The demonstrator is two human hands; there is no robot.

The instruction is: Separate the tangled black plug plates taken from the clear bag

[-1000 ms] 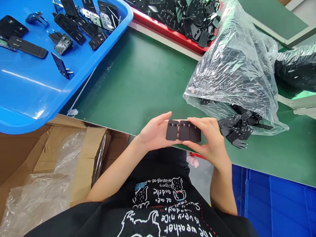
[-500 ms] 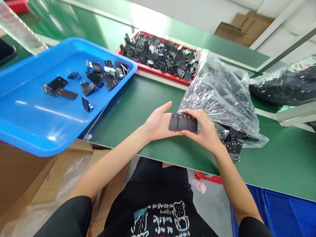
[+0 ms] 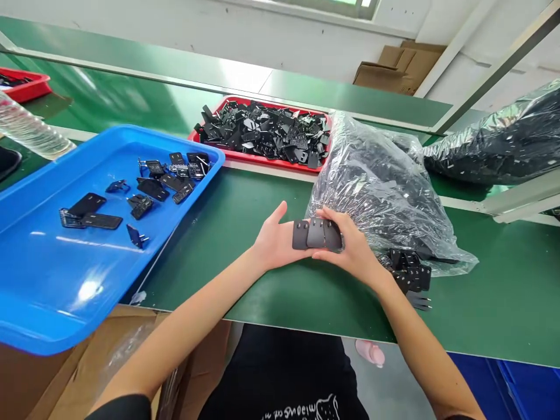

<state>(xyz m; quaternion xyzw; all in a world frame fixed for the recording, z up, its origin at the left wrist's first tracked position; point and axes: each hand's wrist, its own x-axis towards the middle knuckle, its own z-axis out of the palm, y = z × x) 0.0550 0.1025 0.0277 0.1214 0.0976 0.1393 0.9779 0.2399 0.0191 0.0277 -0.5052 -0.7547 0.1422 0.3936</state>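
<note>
My left hand (image 3: 272, 242) lies palm up with its thumb apart, and three flat black plates (image 3: 315, 234) rest in a row across its palm and fingers. Each plate has small marks, holes or studs, along its far edge. From the right, my right hand (image 3: 350, 245) grips the rightmost plate between thumb and fingers. The left fingertips are hidden beneath the plates and the right hand. Just right of my right hand, several more black plates (image 3: 411, 271) spill from the mouth of a clear plastic bag (image 3: 371, 175).
A blue tray (image 3: 30, 280) on the left holds several black parts with metal prongs (image 3: 151, 188). Behind, a red tray (image 3: 262, 158) is heaped with similar pieces. Another filled bag (image 3: 494, 146) lies at the right by a metal post. The green table's front edge runs below my forearms.
The view has tilted up and shifted, so the trays appear lower. Both hands remain together at the plates, and the middle plate now overlaps its neighbours differently.
</note>
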